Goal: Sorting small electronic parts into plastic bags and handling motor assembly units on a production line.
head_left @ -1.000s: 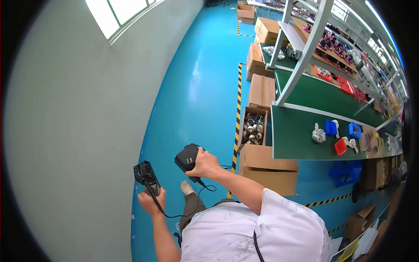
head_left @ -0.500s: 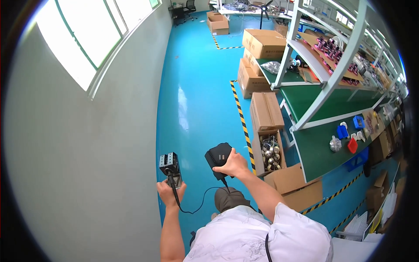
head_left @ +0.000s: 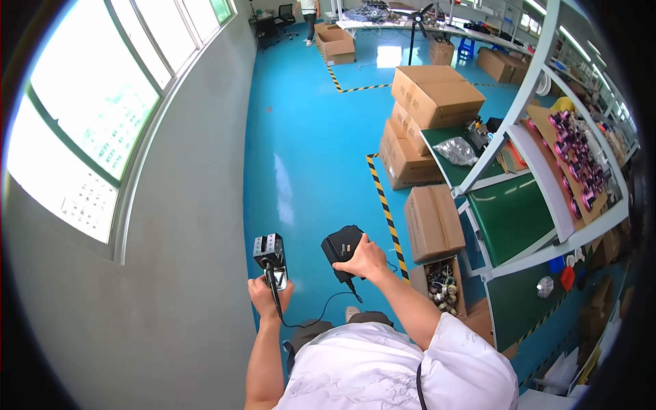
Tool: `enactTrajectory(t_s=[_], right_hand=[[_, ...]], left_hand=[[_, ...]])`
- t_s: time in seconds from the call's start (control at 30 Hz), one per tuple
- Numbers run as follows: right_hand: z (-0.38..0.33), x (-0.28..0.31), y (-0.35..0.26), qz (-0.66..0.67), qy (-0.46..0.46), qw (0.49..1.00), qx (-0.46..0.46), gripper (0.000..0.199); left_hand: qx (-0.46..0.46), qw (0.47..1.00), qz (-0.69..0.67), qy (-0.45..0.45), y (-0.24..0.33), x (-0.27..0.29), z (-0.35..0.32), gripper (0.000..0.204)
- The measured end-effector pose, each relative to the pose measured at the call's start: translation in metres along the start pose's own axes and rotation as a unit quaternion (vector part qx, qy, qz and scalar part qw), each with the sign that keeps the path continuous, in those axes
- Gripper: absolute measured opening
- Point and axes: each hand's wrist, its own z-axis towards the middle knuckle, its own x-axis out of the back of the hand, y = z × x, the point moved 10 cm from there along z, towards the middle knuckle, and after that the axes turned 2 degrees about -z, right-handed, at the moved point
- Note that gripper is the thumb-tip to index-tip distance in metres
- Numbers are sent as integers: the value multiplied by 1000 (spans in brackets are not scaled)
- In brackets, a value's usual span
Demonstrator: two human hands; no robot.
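Note:
My left hand (head_left: 268, 301) is closed around the base of a soldering iron stand (head_left: 268, 247), a dark block with a grey top, held low beside the wall. A black soldering iron (head_left: 272, 285) rests in it, its handle toward me. In my right hand (head_left: 367, 260) is a black vented box (head_left: 339, 244) that looks like a soldering station, gripped at its right side with the thumb across the near edge. A thin black cable (head_left: 321, 316) sags between the iron and the box. Both things are up in front of my body, above the blue floor.
A grey wall (head_left: 184, 225) with windows runs along my left. At right stand stacked cartons (head_left: 434, 96), an open carton of metal parts (head_left: 443, 287) and a white-framed green workbench (head_left: 512, 212). Far ahead are a black fan (head_left: 415, 24) and a person (head_left: 309, 17) near an open carton.
I have moved forward along the wall; the cartons and bench at right have come nearer. A person has come into view at the far end. Both hands keep their holds.

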Motion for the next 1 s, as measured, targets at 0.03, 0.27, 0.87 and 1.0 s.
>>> enactTrajectory(t_s=[0.03,0.27,0.87,1.0], right_hand=[[22,11,-9,2,3,1000,-2,126],[154,63,-42,20,42,998,-36,122],[505,240,-83,147,142,971,-123,111],[600,273,-78,191,124,963,-142,101]], left_hand=[[3,1000,3,-12,1,-14,26,56],[-43,998,-5,-54,22,-105,180,56],[-169,973,-38,-153,172,-360,582,65],[-181,969,-36,-163,213,-409,653,67]])
